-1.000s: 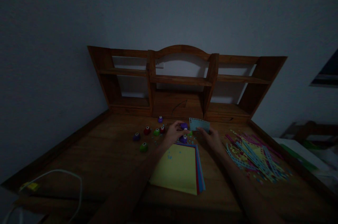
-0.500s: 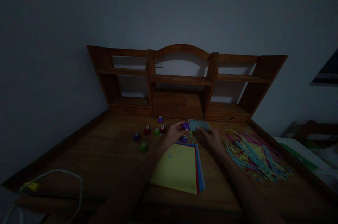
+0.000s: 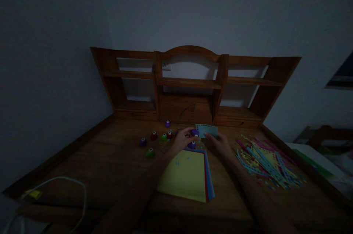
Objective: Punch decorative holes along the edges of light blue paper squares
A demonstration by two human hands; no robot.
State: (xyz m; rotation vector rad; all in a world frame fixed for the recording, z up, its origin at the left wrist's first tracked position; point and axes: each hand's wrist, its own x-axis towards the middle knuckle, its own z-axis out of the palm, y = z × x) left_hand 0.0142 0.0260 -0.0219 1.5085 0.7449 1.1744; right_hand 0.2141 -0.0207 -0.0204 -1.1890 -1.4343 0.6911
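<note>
My left hand (image 3: 183,140) is closed around a purple craft punch (image 3: 195,133), held above the desk's middle. Pinched in my right hand (image 3: 220,144) is a small light-blue sheet of paper (image 3: 207,130), with a row of punched holes along its top and left edges. The sheet's left edge meets the punch; whether it sits inside the slot I cannot tell. Another purple punch (image 3: 192,145) rests just below my left fingers. Under my left wrist lies a stack of coloured paper (image 3: 184,177), yellow on top, with a few blue bits on it.
Left of my hand stand several more punches, among them a green punch (image 3: 150,153) and a red punch (image 3: 153,135). A heap of punched paper strips (image 3: 266,160) covers the right side. Behind rises a wooden shelf unit (image 3: 190,84). A white cable (image 3: 66,178) curves at the lower left.
The blue sheet has shifted slightly left, up to the purple punch. My left hand has turned the punch a little toward the sheet. The other things lie as before.
</note>
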